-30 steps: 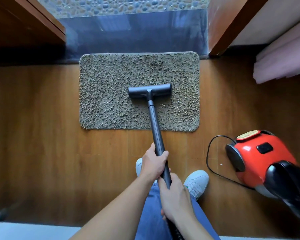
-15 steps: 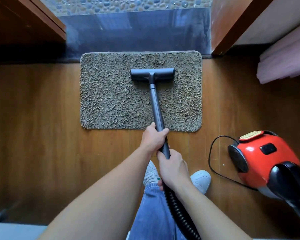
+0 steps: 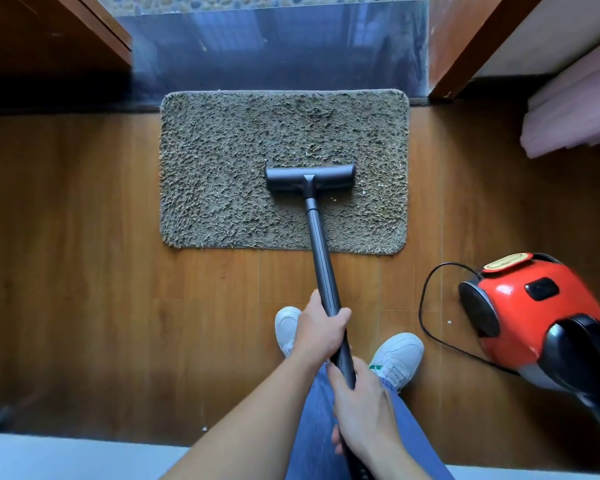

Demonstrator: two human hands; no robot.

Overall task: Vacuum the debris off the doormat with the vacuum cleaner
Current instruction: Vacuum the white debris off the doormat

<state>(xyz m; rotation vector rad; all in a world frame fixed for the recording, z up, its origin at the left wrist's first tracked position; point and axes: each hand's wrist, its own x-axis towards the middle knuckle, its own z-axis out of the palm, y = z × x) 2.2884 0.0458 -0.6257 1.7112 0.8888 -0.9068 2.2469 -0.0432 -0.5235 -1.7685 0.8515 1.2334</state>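
A shaggy grey-brown doormat [image 3: 222, 174] lies on the wooden floor before a doorway. The vacuum's dark floor head [image 3: 310, 180] rests on the mat, right of its middle. Small pale crumbs [image 3: 364, 191] dot the pile to the right of the head. A dark wand [image 3: 321, 261] runs from the head back to me. My left hand [image 3: 321, 329] grips the wand higher up, and my right hand [image 3: 364, 414] grips it lower, near the hose. The red canister [image 3: 530, 317] of the vacuum cleaner sits on the floor at the right.
A black cord [image 3: 426, 306] loops on the floor left of the canister. My white shoes [image 3: 397, 358] stand just behind the mat. A wooden door frame [image 3: 465, 46] and pink fabric [image 3: 568, 109] are at the right, and a dark wooden panel [image 3: 49, 39] at the left.
The floor head was pushed toward the mat's far edge half a second ago and has now been drawn back toward me. Both hands came back with the wand.
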